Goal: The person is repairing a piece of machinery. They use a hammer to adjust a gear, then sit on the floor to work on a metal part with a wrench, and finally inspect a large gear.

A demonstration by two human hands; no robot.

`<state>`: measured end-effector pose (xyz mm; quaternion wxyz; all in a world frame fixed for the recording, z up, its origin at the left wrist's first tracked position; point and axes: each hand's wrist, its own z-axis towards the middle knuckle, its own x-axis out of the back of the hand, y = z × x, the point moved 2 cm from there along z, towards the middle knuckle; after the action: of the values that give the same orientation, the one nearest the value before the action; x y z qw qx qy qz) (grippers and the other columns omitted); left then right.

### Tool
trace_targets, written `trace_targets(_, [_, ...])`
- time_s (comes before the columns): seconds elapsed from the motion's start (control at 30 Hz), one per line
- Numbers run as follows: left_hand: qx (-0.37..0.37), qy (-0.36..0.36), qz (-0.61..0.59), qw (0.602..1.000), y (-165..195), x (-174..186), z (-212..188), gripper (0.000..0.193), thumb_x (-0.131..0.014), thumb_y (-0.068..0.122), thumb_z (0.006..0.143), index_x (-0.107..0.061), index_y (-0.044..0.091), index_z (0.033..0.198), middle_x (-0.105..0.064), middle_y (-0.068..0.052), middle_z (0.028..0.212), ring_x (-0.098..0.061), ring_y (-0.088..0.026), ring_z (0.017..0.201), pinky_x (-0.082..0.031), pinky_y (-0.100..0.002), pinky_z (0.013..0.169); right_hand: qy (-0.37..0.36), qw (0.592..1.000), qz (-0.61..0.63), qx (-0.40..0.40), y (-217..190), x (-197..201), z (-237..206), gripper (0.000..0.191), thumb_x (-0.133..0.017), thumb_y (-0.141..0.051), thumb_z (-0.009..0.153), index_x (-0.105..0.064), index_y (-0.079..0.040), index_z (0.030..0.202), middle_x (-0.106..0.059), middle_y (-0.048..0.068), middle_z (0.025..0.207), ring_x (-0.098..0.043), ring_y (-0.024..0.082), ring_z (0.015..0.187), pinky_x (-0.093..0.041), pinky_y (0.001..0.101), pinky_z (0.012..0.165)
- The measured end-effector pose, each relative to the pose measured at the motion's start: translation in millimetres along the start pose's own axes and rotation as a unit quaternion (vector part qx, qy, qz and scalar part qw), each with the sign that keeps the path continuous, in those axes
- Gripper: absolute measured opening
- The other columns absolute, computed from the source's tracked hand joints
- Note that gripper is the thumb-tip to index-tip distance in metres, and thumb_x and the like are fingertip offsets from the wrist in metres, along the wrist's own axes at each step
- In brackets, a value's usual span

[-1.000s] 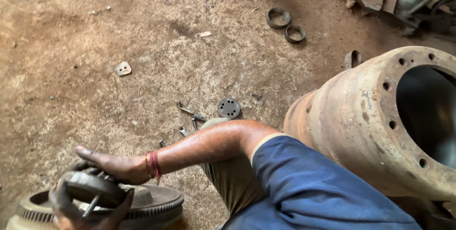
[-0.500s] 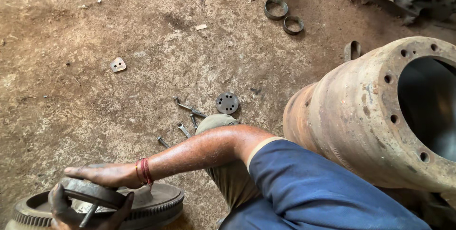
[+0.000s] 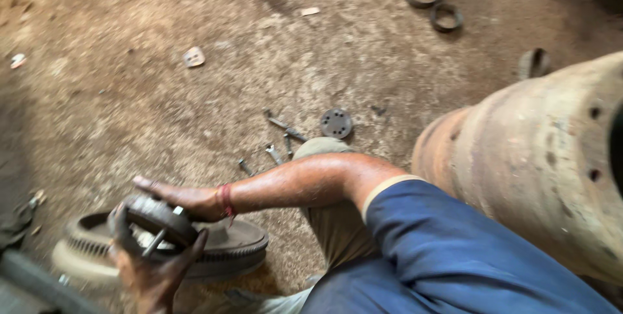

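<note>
Two hands on one dark round metal wheel part (image 3: pixel 156 220) at lower left of the head view. Right hand (image 3: pixel 185 198), arm crossing the body with a red thread at the wrist, lies flat across its top rim, fingers stretched out, not curled. Left hand (image 3: pixel 152 275) comes up from below, fingers spread and cupped around the lower rim, carrying it. Part is tilted, face turned toward the camera and down-left; a thin rod crosses its middle, running lower left to upper right. Blurred, so finer detail unclear.

It sits just above a big toothed ring gear (image 3: pixel 214 252) lying flat on the ground; touching or not, can't tell.

Bent knee (image 3: pixel 324 152) just beyond the arm. Near it on the dirt: a few bolts (image 3: pixel 279 139) and a small round plate with holes (image 3: pixel 336 122). Farther out, two metal rings (image 3: pixel 435 2) close together, a small pale scrap (image 3: pixel 193 57).

Large rusty drum (image 3: pixel 538 158) on its side at right, bolt holes round its rim, open end facing right.

Surface is bare packed dirt floor (image 3: pixel 130 106), oil-stained, outdoor or workshop yard.
</note>
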<state>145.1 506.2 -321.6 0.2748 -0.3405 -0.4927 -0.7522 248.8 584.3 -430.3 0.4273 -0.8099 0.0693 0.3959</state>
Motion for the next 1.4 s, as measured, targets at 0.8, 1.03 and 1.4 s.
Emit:
trace_targets(0.8, [-0.015,-0.044,0.096,0.994,-33.1,-8.4,12.6,0.148,-0.09,0.079,0.055,-0.016,0.006,0.161,-0.048,-0.025,0.147,-0.055,-0.042,0.13,-0.039,-0.057,0.109,-0.039,0.991,0.027,-0.121,-48.7,-32.0,-54.5,0.099,-0.052,-0.089,0.073,-0.059,-0.014,0.137,-0.063,0.016,0.139,-0.064,0.031,0.124,-0.057,0.0502,0.103])
trace_targets(1.03, [-0.044,-0.034,0.1,0.993,-47.3,-11.8,-0.1,0.137,-0.078,0.088,0.066,-0.017,0.01,0.162,-0.045,-0.023,0.155,-0.054,-0.039,0.135,-0.032,-0.058,0.115,-0.043,0.991,0.03,-0.121,-45.5,-23.6,-54.6,0.085,-0.055,-0.079,0.085,-0.056,-0.015,0.14,-0.061,0.014,0.136,-0.064,0.029,0.121,-0.057,0.049,0.102])
trace_targets(1.4, [0.158,0.295,0.192,0.923,-69.1,-10.7,-9.0,0.049,-0.059,0.03,0.106,-0.047,0.009,0.148,-0.043,-0.018,0.162,-0.044,-0.033,0.152,-0.029,-0.049,0.131,0.191,0.943,-0.205,-0.18,-22.5,54.4,30.4,0.068,-0.054,-0.074,0.075,-0.058,-0.012,0.102,-0.06,0.012,0.092,-0.057,0.029,0.086,-0.044,0.0478,0.072])
